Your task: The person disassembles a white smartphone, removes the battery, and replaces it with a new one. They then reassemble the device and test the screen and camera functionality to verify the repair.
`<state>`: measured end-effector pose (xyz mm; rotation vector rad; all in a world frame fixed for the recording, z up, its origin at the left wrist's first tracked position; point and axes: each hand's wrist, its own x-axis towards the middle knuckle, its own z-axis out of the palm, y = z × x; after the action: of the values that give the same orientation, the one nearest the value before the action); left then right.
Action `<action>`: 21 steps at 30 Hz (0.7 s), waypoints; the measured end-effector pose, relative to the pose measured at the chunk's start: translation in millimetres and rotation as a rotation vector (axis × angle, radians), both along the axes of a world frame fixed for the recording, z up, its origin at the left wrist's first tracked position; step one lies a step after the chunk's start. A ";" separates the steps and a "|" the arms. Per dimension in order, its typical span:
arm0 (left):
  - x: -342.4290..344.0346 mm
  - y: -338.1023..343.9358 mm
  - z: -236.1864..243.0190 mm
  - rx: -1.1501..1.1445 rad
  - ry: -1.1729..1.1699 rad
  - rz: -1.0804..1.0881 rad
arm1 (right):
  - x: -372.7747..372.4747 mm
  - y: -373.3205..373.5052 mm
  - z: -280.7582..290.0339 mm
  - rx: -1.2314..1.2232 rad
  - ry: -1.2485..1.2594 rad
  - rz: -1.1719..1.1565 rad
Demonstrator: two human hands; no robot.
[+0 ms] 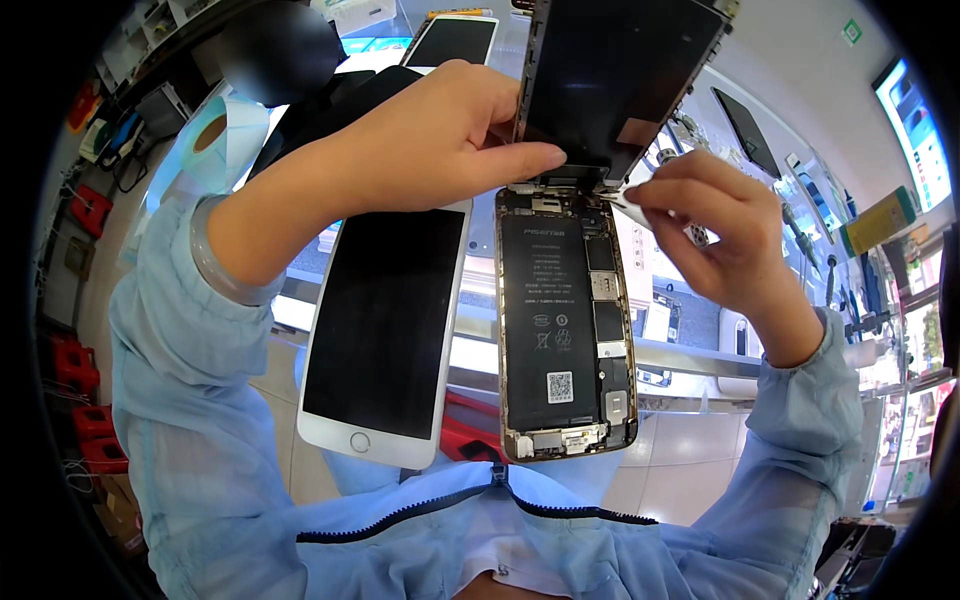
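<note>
An opened smartphone (617,330) lies on the glass counter in front of me, its black battery (545,310) and circuit parts bare. Its display panel (610,85) stands raised at the far end of the body. My left hand (440,135) grips the lower left edge of that panel, thumb across its front. Between the closed fingertips of my right hand (720,230) is a pair of silver tweezers (628,207), tips at the upper right of the phone body, by the panel's joint. Left of it, partly under my left wrist, rests a white phone (380,320) with a dark screen.
A paper roll (215,140) stands at the far left, near a dark rounded object (280,50). Farther back lies another white phone (455,42). A dark phone (745,130) and a yellow-green container (878,222) are at the right. Red stools (72,362) stand left.
</note>
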<state>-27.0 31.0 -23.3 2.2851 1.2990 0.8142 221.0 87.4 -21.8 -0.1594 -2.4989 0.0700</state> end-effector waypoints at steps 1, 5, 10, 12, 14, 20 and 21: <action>-1.0 0.1 -2.2 0.024 0.005 -0.013 | -1.6 -0.5 -3.4 0.020 0.003 0.034; -3.3 2.8 -6.1 0.106 0.017 -0.048 | -2.0 -3.2 -7.5 -0.005 -0.033 0.022; 1.3 -3.2 1.1 0.175 0.028 -0.054 | -4.0 -7.5 -11.6 -0.097 -0.042 -0.083; 0.8 -1.9 -3.2 0.230 0.004 -0.056 | -6.7 -7.6 -13.2 -0.072 -0.008 -0.088; 1.2 -0.8 -4.9 0.232 -0.020 -0.051 | -8.5 -5.2 -15.0 -0.014 0.023 -0.079; 1.0 -4.3 2.2 0.177 0.024 -0.027 | -6.0 0.4 -17.3 0.152 -0.061 0.016; 0.9 -4.3 2.1 0.177 0.033 -0.026 | -5.0 0.5 -17.7 0.144 -0.077 0.011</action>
<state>-26.2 26.7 -21.1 2.4564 1.2529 0.9194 216.0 87.8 -39.6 -0.0901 -2.5702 -0.1137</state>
